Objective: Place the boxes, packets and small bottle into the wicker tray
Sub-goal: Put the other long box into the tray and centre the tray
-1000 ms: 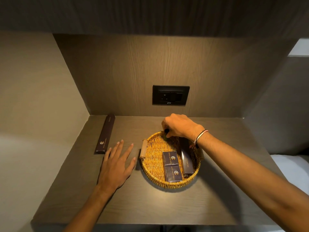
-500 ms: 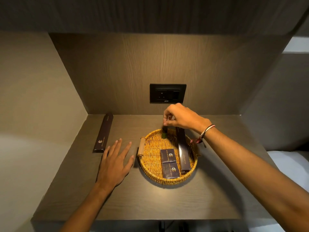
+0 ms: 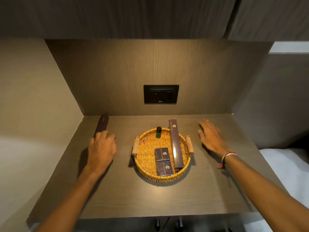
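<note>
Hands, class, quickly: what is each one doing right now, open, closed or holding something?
Left hand: open, reaching onto the near end of the long dark box, not yet gripping it.
Right hand: open, empty, above the shelf.

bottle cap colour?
Black, on a green bottle standing in the tray. Head view.

A black wall socket (image 3: 161,94) sits in the wood-grain back panel (image 3: 150,64) above the dark shelf (image 3: 150,198)
</note>
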Demonstrator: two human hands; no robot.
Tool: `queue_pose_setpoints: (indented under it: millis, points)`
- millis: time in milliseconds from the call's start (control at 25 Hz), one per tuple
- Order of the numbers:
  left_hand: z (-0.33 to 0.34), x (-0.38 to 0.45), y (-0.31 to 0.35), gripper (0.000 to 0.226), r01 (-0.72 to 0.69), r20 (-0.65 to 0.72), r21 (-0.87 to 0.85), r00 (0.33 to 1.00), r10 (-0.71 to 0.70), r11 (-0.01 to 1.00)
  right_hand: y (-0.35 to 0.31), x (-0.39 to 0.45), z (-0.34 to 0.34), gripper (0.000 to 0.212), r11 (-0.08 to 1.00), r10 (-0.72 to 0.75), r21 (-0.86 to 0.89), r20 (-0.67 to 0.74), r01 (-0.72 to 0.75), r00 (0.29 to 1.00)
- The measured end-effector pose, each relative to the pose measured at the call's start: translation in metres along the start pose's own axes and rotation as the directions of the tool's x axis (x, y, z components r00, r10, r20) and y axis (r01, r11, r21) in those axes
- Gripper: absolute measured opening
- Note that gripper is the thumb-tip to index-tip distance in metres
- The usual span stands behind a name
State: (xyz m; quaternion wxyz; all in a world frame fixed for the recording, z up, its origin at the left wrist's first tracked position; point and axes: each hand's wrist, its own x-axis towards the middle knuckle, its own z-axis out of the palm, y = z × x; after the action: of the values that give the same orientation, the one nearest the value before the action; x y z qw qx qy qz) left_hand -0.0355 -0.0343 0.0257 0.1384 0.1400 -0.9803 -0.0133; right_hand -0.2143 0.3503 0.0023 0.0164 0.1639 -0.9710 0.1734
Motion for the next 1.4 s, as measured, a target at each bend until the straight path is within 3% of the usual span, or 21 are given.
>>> queue_pose_setpoints:
  millis: [80, 200, 360, 560, 680, 800, 920, 1040, 1160, 1400]
  points:
    - [-0.008, 0.013, -0.011, 0.029, 0.139, 0.04, 0.023, 0.989, -0.14, 0.99, 0.009, -0.017, 0.021, 0.057, 0.996, 0.022, -0.084, 0.043, -0.018, 0.999]
    - [-0.01, 0.029, -0.029, 0.031, 0.327, 0.176, 0.032, 0.928, -0.328, 0.944, 0.006, -0.025, 0.028, 0.059, 0.994, 0.014, -0.113, 0.0, -0.014, 1.0]
    - [-0.008, 0.038, -0.037, 0.023, 0.382, 0.211, -0.077, 0.909, -0.359, 0.921, 0.004, -0.028, 0.026, 0.057, 0.994, 0.007, -0.107, -0.043, -0.011, 0.999]
    - [-0.022, 0.033, -0.022, 0.033, 0.379, 0.22, -0.095, 0.91, -0.352, 0.92, 0.005, -0.026, 0.027, 0.058, 0.995, 0.005, -0.104, -0.056, -0.011, 0.998]
    - [-0.042, 0.032, -0.007, 0.038, 0.318, 0.118, -0.262, 0.948, -0.297, 0.911, 0.006, -0.024, 0.028, 0.058, 0.994, -0.001, -0.108, -0.064, -0.006, 0.998]
    - [-0.071, 0.026, 0.038, 0.044, 0.155, -0.009, -0.426, 0.984, -0.175, 0.892, 0.005, -0.023, 0.029, 0.057, 0.994, 0.003, -0.11, -0.065, -0.01, 0.998]
    - [-0.079, 0.016, 0.089, 0.044, 0.024, 0.028, -0.474, 1.0, -0.012, 0.88, 0.005, -0.023, 0.03, 0.058, 0.994, 0.01, -0.11, -0.062, -0.017, 0.998]
    - [-0.069, 0.011, 0.121, 0.034, 0.011, 0.129, -0.425, 0.99, 0.049, 0.905, 0.007, -0.023, 0.03, 0.059, 0.994, 0.006, -0.11, -0.061, -0.013, 0.998]
    - [-0.057, 0.004, 0.134, 0.028, 0.006, 0.134, -0.348, 0.99, 0.043, 0.937, 0.008, -0.022, 0.031, 0.06, 0.994, 0.005, -0.112, -0.066, -0.013, 0.998]
    - [-0.034, -0.017, 0.139, 0.042, -0.067, 0.154, -0.089, 0.985, 0.08, 0.994, 0.01, -0.021, 0.034, 0.06, 0.993, 0.009, -0.118, -0.068, -0.017, 0.998]
